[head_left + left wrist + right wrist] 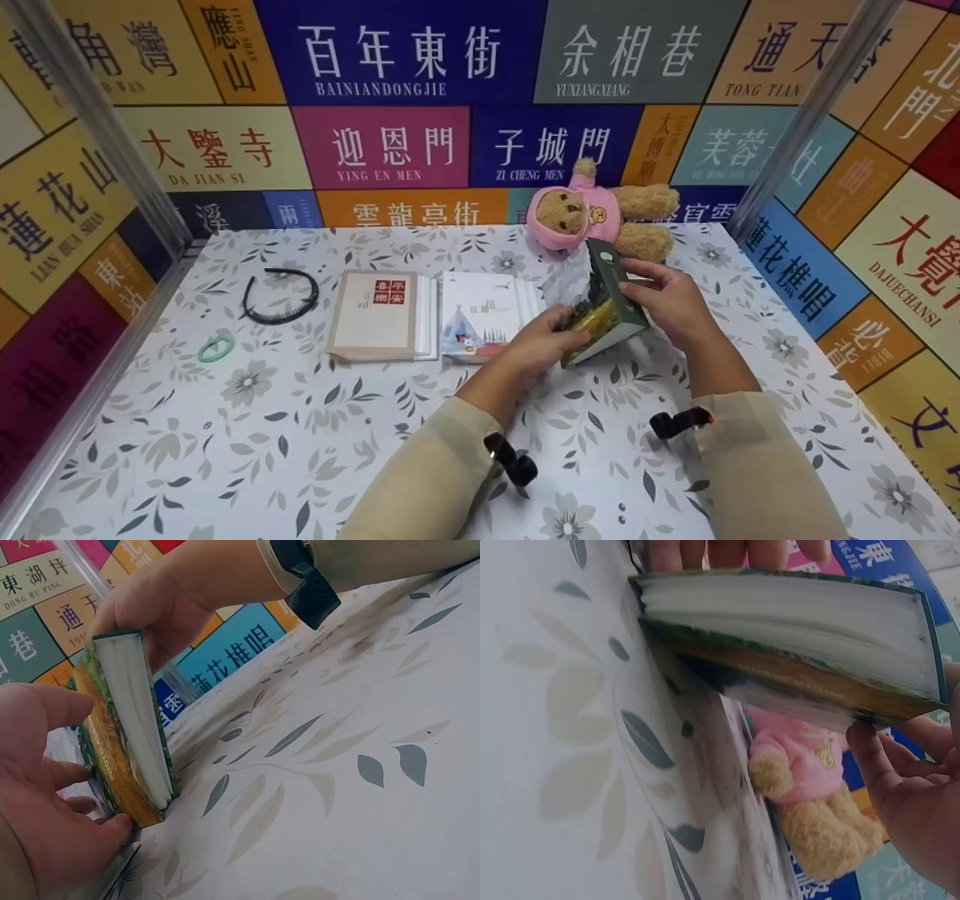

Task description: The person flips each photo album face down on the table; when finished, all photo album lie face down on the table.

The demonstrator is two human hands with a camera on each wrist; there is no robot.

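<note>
Both hands pinched the green notebook (pixel 606 304), left hand (pixel 536 349) low, right hand (pixel 671 300) high; long axis tilted away toward the teddy bear (pixel 596 214).

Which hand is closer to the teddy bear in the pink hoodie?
The right hand. It grips the green book just in front of the brown teddy bear in the pink hoodie; the left hand holds the book's nearer end, farther away.
</note>
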